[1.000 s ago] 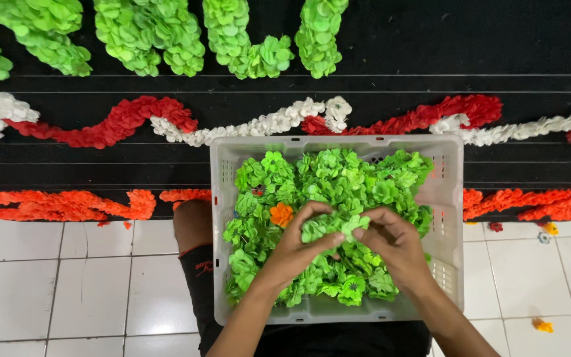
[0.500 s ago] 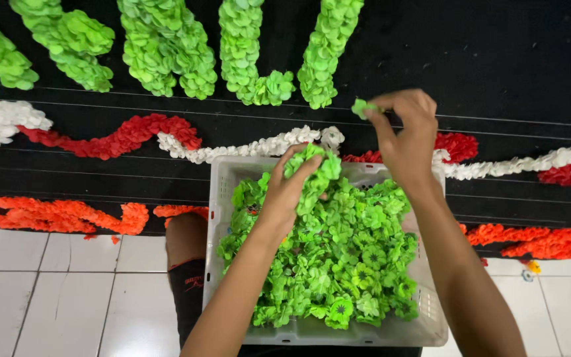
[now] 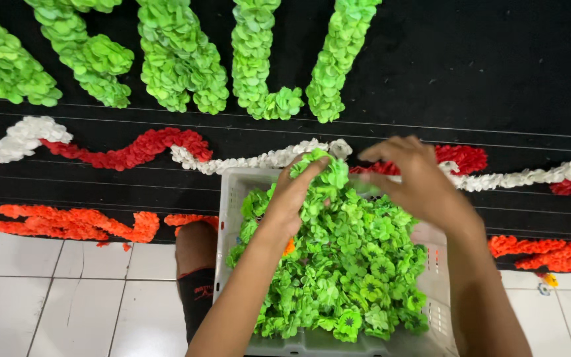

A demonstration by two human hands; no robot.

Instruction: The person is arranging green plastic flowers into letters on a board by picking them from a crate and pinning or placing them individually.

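A white plastic crate (image 3: 232,198) sits in front of me, heaped with bright green paper flowers (image 3: 351,264). My left hand (image 3: 295,192) rests on the far side of the heap, its fingers pinching a clump of green flowers (image 3: 322,168) at the crate's back edge. My right hand (image 3: 418,182) hovers over the crate's far right part, fingers spread and curled, with nothing clearly held. Beyond the crate a black board (image 3: 484,73) carries green flower shapes (image 3: 180,59) and a red-and-white flower garland (image 3: 166,149).
An orange flower garland (image 3: 67,221) runs along the board's lower edge, continuing at the right (image 3: 550,254). White floor tiles (image 3: 54,297) lie at the lower left. My knee (image 3: 196,264) shows beside the crate's left wall. A small orange flower (image 3: 289,248) lies among the green ones.
My right hand has come down from the board toward the crate and no longer pinches a green flower. My left hand stays at the far edge of the heap. The view has shifted slightly.
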